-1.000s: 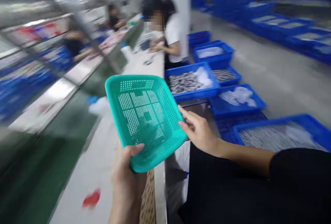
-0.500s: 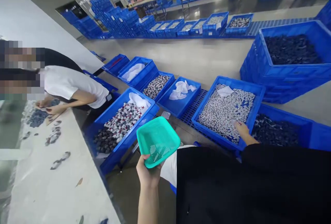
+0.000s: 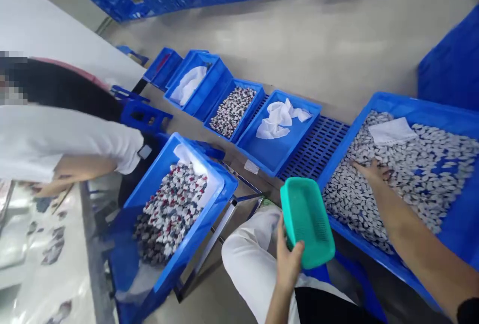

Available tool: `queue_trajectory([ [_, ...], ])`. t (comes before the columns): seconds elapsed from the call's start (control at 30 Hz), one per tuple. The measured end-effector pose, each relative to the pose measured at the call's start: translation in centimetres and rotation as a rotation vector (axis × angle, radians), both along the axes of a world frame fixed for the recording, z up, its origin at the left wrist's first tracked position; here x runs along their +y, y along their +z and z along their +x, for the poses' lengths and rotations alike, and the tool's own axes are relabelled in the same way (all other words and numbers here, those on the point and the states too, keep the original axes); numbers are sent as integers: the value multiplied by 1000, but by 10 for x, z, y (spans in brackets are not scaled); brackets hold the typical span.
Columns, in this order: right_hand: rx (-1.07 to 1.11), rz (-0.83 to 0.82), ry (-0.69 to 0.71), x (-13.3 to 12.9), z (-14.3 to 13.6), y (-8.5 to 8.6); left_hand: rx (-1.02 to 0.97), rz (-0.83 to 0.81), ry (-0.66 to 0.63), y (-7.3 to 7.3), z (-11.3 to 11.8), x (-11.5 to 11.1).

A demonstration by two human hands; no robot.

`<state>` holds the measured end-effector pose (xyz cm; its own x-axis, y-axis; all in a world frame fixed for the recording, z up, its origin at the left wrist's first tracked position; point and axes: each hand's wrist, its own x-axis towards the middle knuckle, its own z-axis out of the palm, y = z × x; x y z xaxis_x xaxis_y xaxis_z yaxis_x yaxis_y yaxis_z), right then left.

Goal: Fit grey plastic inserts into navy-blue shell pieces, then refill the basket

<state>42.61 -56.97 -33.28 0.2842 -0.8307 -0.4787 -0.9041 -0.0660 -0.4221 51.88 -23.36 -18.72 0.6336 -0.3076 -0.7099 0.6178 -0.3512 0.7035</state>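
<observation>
My left hand [image 3: 287, 260] grips a small green plastic basket [image 3: 309, 221] by its near side, thumb over the rim. The basket is tilted above my white-trousered leg, and no pieces show inside it. My right hand [image 3: 374, 171] reaches into a large blue crate [image 3: 422, 107] on the right. Its fingers are spread and touch a thick layer of small pale grey-white pieces [image 3: 430, 164]; the fingertips are partly hidden among them. Just beyond that hand, a white sheet or cloth [image 3: 392, 131] lies on the pieces.
Left of my knee, a tilted blue crate [image 3: 175, 147] holds white, red and dark pieces. Further blue crates [image 3: 247, 139] stand on a slatted blue pallet [image 3: 314, 144]. A co-worker's arm [image 3: 86, 164] is over the pale table [image 3: 67, 274] at far left. A metal stand [image 3: 220, 234] is near my leg.
The view has tipped down and closer to the crates. My right hand has moved further into the crate of pale pieces. The green basket is now closer to that crate, still in my left hand.
</observation>
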Motion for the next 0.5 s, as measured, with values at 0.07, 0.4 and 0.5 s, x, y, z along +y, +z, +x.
queue_trajectory([
  [0.07, 88, 82, -174, -11, -3, -40, -13, 46, -152, -22, -7, -34],
  [0.4, 121, 79, -493, -22, -8, -134, -237, 430, -655, -94, -45, -166],
  [0.5, 27, 15, -481, -22, -18, -150, -293, 555, -707, -129, -50, -182],
])
